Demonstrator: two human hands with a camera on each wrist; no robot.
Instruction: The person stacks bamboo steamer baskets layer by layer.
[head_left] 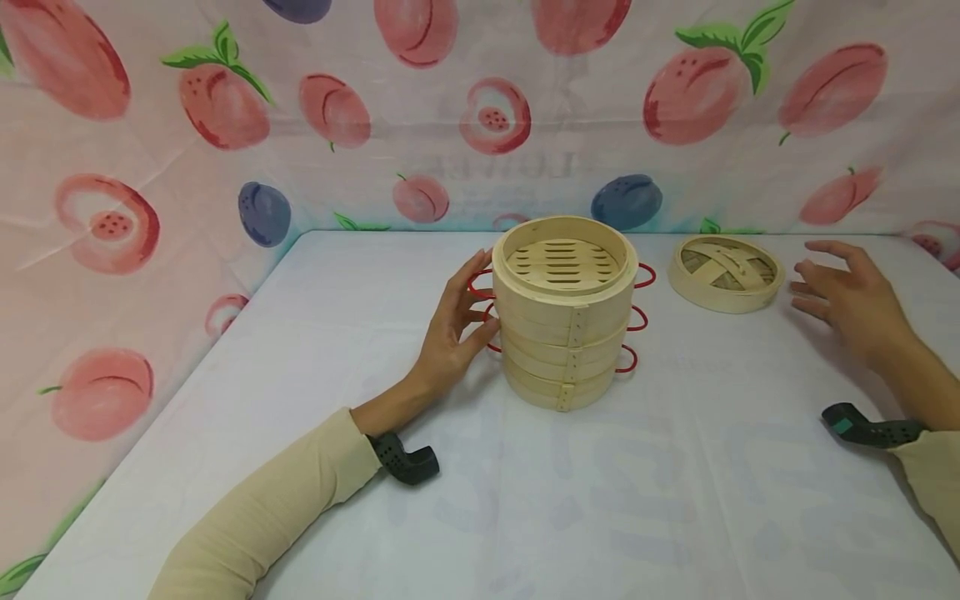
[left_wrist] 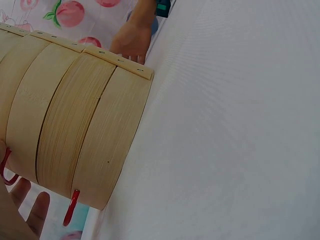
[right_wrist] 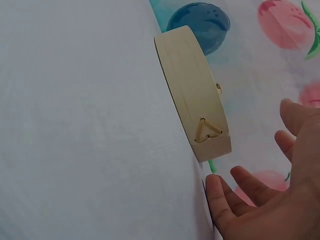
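A stack of round bamboo steamer baskets (head_left: 566, 333) stands upright on the white table, its slatted top tier uncovered and red loop handles (head_left: 636, 317) sticking out on both sides. Against its left side rests my left hand (head_left: 450, 329), thumb toward the front and fingers spread by the red loops; some fingertips are hidden behind the stack. The left wrist view shows the stack's side (left_wrist: 70, 115) close up. To the right lies the woven bamboo lid (head_left: 726, 275), flat on the table. Beside the lid, my right hand (head_left: 855, 304) hovers with loosely bent fingers, apart from it and holding nothing.
White cloth covers the table (head_left: 600, 500). A fruit-printed curtain (head_left: 420, 100) hangs along the back and left edges. Black wrist mounts (head_left: 408, 460) sit at both cuffs. The lid stands a short gap away from the stack's right handles.
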